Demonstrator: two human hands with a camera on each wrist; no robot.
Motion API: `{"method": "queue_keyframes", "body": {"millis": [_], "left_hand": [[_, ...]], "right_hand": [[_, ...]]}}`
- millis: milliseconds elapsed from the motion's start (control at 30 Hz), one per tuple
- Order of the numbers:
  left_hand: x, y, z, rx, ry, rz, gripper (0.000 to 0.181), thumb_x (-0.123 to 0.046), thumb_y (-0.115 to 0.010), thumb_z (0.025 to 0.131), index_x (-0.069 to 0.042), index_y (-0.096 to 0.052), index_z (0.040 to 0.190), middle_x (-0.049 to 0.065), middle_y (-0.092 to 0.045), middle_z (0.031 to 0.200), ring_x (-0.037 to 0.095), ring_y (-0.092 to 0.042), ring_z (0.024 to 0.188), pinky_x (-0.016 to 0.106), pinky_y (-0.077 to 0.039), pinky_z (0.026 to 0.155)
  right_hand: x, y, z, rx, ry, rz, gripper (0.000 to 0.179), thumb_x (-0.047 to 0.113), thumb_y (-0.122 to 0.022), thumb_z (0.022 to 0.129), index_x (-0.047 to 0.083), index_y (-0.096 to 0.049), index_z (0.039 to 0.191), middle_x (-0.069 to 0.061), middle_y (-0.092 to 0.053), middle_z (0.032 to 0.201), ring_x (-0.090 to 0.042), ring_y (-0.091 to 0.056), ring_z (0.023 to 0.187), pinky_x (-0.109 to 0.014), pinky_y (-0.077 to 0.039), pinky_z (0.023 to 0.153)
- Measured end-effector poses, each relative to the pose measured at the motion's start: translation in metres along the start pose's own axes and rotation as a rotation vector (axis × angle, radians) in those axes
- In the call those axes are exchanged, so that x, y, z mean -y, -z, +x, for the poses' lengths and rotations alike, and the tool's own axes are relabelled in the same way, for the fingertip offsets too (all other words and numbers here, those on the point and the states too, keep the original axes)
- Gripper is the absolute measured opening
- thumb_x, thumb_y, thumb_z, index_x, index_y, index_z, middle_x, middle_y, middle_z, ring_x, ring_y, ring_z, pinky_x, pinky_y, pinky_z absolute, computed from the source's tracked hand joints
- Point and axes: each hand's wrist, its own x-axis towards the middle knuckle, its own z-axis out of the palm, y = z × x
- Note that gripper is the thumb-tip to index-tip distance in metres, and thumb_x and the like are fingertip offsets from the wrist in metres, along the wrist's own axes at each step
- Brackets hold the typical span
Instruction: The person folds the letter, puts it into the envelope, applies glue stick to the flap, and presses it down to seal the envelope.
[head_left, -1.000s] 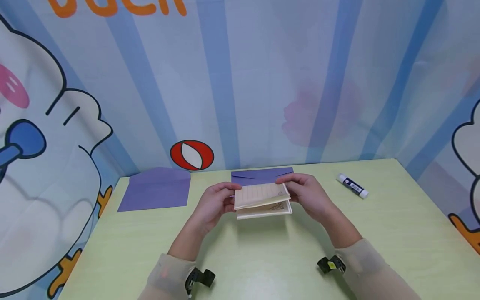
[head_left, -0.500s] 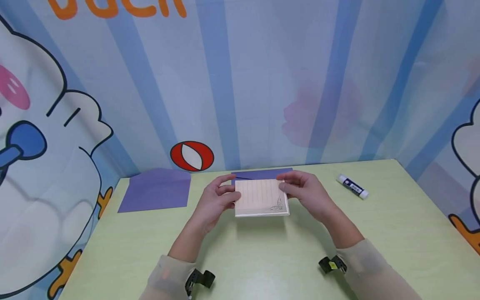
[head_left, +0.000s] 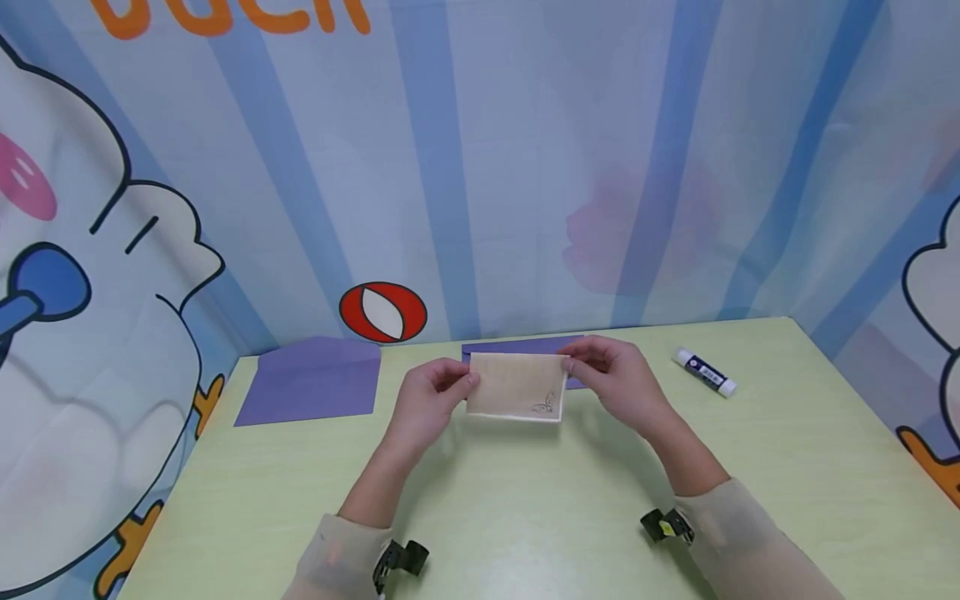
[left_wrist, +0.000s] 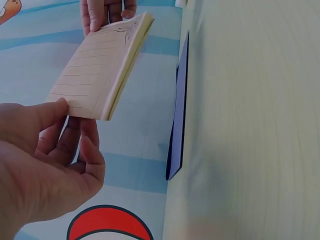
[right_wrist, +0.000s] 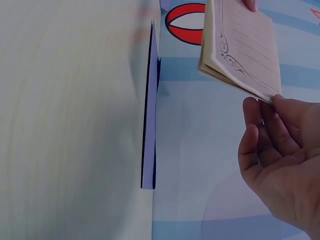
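Observation:
A folded piece of cream lined letter paper (head_left: 517, 387) is held above the table, with a dark scroll ornament in one corner. My left hand (head_left: 429, 400) pinches its left edge, thumb on the lined face, as the left wrist view of that hand (left_wrist: 55, 160) shows. At the opposite edge my right hand (head_left: 618, 379) pinches the paper between thumb and fingers. Layers show along the fold of the letter paper (right_wrist: 245, 50) in the right wrist view. Behind it lies a purple envelope (head_left: 517, 345), partly covered by the paper and right hand.
Another purple envelope (head_left: 307, 383), its flap up, lies at the table's back left. A glue stick (head_left: 705, 372) rests on the right side of the pale table (head_left: 517, 508). Directly behind the table hangs a printed blue curtain (head_left: 517, 167).
The letter paper's parted layers have come together, and its lined face has tilted up toward the head camera. Both hands have risen slightly with it, still gripping its sides.

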Motion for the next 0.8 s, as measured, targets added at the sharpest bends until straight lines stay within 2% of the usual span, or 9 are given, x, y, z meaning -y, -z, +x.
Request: {"method": "queue_keyframes", "body": {"millis": [67, 167, 300, 500, 633, 800], "left_hand": [[0.000, 0.001, 0.000, -0.015, -0.043, 0.050, 0.016, -0.017, -0.077, 0.100, -0.012, -0.079, 0.115, 0.003, -0.074, 0.102, 0.023, -0.066, 0.096, 0.047, -0.060, 0.087], [0.000, 0.002, -0.001, -0.021, -0.098, 0.108, 0.015, -0.017, -0.077, 0.100, -0.012, -0.080, 0.114, 0.001, -0.074, 0.100, 0.022, -0.065, 0.094, 0.038, -0.059, 0.081], [-0.001, 0.002, -0.003, -0.023, -0.139, 0.155, 0.013, -0.017, -0.077, 0.100, -0.013, -0.080, 0.113, -0.001, -0.073, 0.098, 0.021, -0.065, 0.093, 0.035, -0.057, 0.080], [-0.007, -0.001, -0.007, -0.023, -0.158, 0.194, 0.011, -0.017, -0.076, 0.101, -0.014, -0.080, 0.110, -0.003, -0.072, 0.094, 0.020, -0.064, 0.092, 0.037, -0.056, 0.080], [-0.009, -0.006, -0.011, -0.007, -0.187, 0.215, 0.009, -0.017, -0.076, 0.101, -0.014, -0.080, 0.108, -0.005, -0.072, 0.091, 0.018, -0.064, 0.089, 0.037, -0.055, 0.078], [-0.012, -0.014, -0.016, 0.006, -0.225, 0.249, 0.007, -0.017, -0.076, 0.100, -0.015, -0.080, 0.105, -0.008, -0.070, 0.088, 0.015, -0.063, 0.086, 0.033, -0.055, 0.072]], "right_hand": [[-0.001, 0.000, 0.000, -0.007, 0.030, -0.083, 0.014, 0.014, -0.070, 0.105, 0.008, -0.078, 0.114, -0.006, -0.077, 0.106, -0.022, -0.072, 0.093, -0.029, -0.058, 0.076], [-0.002, -0.001, 0.000, -0.002, 0.067, -0.166, 0.012, 0.013, -0.069, 0.105, 0.009, -0.078, 0.111, -0.004, -0.076, 0.103, -0.022, -0.068, 0.088, -0.032, -0.057, 0.071], [-0.002, -0.001, 0.000, 0.006, 0.114, -0.242, 0.011, 0.012, -0.069, 0.105, 0.009, -0.078, 0.110, -0.002, -0.076, 0.100, -0.021, -0.066, 0.084, -0.033, -0.057, 0.071], [0.002, -0.002, -0.001, -0.003, 0.210, -0.313, 0.010, 0.008, -0.071, 0.102, 0.008, -0.078, 0.109, 0.000, -0.076, 0.099, -0.017, -0.067, 0.086, -0.040, -0.057, 0.079], [0.006, -0.005, -0.004, 0.008, 0.251, -0.323, 0.009, 0.006, -0.072, 0.101, 0.008, -0.079, 0.108, 0.000, -0.075, 0.102, -0.017, -0.068, 0.091, -0.046, -0.057, 0.085], [0.015, -0.012, -0.008, 0.023, 0.281, -0.324, 0.007, 0.007, -0.074, 0.100, 0.009, -0.079, 0.105, 0.000, -0.074, 0.102, -0.016, -0.069, 0.091, -0.043, -0.060, 0.079]]}}
